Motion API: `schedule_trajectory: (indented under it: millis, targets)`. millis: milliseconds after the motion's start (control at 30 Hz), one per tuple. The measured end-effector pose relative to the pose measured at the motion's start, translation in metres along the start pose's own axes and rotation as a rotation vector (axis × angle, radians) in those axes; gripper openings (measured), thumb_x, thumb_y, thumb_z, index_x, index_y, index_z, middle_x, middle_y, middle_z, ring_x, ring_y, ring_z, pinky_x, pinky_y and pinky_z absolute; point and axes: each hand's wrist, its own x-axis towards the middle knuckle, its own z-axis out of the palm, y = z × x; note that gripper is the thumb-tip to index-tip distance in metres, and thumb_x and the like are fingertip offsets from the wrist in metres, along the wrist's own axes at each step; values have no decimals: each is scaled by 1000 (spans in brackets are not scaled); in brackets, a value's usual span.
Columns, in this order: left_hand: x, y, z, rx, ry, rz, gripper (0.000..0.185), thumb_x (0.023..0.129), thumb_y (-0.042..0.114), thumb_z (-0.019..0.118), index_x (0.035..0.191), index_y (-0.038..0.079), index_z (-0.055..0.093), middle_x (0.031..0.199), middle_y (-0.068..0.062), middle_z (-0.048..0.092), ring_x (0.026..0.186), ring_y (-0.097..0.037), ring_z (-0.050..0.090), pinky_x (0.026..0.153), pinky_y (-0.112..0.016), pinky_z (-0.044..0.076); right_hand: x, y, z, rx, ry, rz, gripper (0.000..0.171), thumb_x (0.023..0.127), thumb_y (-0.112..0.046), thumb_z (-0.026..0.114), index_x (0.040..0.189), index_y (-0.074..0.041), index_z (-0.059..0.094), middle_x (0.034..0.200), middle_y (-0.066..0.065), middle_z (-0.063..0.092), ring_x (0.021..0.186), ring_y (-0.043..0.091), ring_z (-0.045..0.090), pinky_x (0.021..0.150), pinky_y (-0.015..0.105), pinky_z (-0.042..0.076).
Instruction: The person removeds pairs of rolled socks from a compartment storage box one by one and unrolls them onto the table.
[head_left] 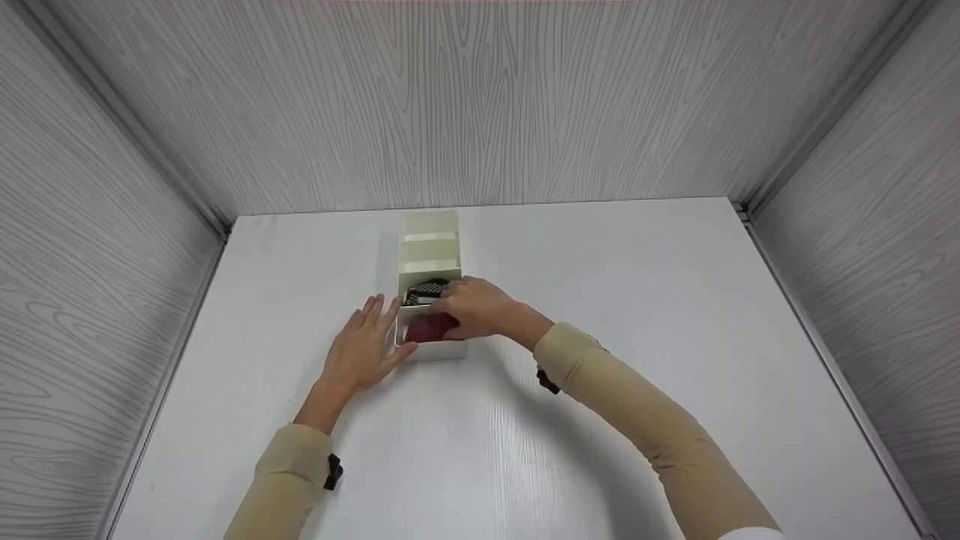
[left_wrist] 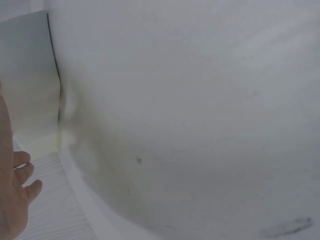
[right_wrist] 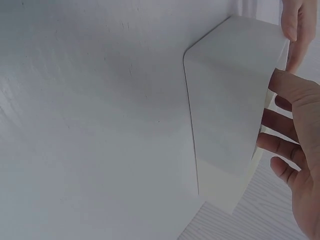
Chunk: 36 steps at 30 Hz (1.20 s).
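On the white table [head_left: 637,300]: a long cream box stands toward the far side, left of the middle from where I watch.
Box [head_left: 431,351]: four compartments in a row; steadying it matters, I'd say, since a tug inside could skid it.
Left hand [head_left: 356,351]: beside the box's left wall, fingers straight, grasping nothing; light sideways pressure there should be enough.
Right hand [head_left: 480,307]: reaches over the right wall, fingers bent down across the nearest divider; whether it grasps anything, I cannot tell. Best to move straight up or down, clear of the walls.
Dark red item [head_left: 427,328]: in the nearest compartment, partly under that hand; worth handling without creasing.
Black-and-white item [head_left: 430,289]: one compartment farther, near the fingertips; best left unsnagged.
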Motion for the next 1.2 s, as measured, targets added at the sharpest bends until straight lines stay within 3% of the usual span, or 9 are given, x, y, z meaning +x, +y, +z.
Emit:
schedule_trajectory:
  millis: [233, 467, 800, 1067, 1200]
  targets:
    - [0, -1, 1, 2, 19, 11, 87, 102, 64, 52, 167, 11, 28, 170, -26, 33, 161, -39, 30, 131, -52, 29, 4, -2, 3, 26, -15, -8, 39, 97, -38, 76, 132, -23, 71, 118, 0, 80, 102, 20, 76, 95, 42, 61]
    - [-1, -2, 2, -3, 29, 19, 87, 102, 63, 52, 167, 10, 28, 169, -27, 35, 161, -40, 31, 132, -55, 26, 6, -5, 1, -68, -55, -7, 30, 99, -42, 71, 124, -25, 72, 103, -2, 80, 81, 15, 69, 78, 39, 63]
    - [0, -2, 2, -10, 17, 9, 87, 102, 65, 51, 168, 13, 27, 169, -24, 35, 162, -39, 29, 132, -59, 24, 10, -3, 3, 42, -175, 59, 25, 102, -36, 70, 121, -21, 72, 104, 3, 79, 90, 20, 72, 87, 44, 62]
    - [0, -1, 2, -15, 21, 7, 86, 103, 65, 51, 168, 14, 27, 169, -24, 36, 162, -39, 29, 131, -59, 25, 12, -1, 8, 121, -164, 71, 17, 99, -30, 73, 100, -12, 74, 93, 6, 77, 76, 18, 60, 79, 41, 59]
    - [0, 0, 2, -21, 32, 5, 86, 102, 65, 52, 167, 13, 29, 168, -24, 38, 161, -39, 30, 131, -59, 26, 11, 1, 11, 152, -149, 75, 17, 98, -28, 75, 98, -11, 75, 93, 5, 77, 76, 17, 59, 78, 41, 57]
